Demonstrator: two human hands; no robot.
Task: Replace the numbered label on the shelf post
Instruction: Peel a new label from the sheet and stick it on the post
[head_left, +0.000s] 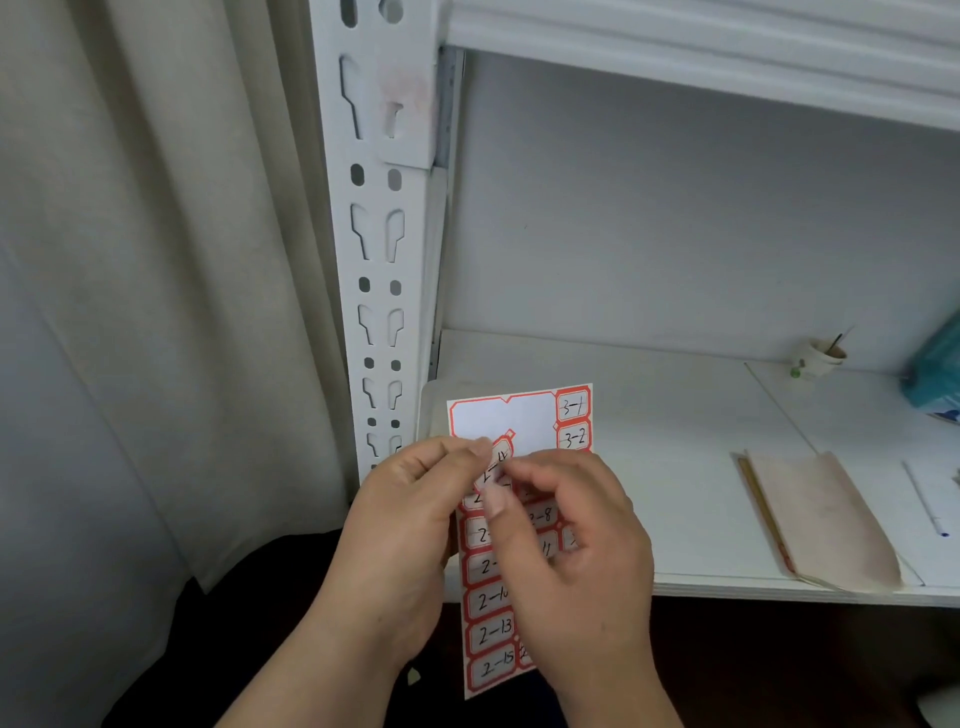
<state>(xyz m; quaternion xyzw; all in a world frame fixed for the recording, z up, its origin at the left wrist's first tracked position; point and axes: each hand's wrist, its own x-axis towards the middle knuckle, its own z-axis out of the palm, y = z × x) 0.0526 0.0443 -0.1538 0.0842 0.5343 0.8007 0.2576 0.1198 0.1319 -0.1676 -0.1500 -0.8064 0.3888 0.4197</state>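
Note:
A white sticker sheet (511, 421) with red-framed handwritten number labels is upright in front of the shelf. My left hand (410, 514) grips its left edge. My right hand (576, 545) pinches one red-bordered label (500, 460), half lifted off the sheet near the middle. The slotted white shelf post (382, 280) rises just left of the sheet. High on the post a pale pinkish patch (408, 88) shows on its face, with no label on it.
A white shelf board (649, 415) runs to the right behind the sheet. On it lie a beige paper sleeve (821, 519) with a wooden stick, a small cup (823, 356), a pen (927, 504) and a teal pack (935, 369). A curtain (156, 260) hangs left.

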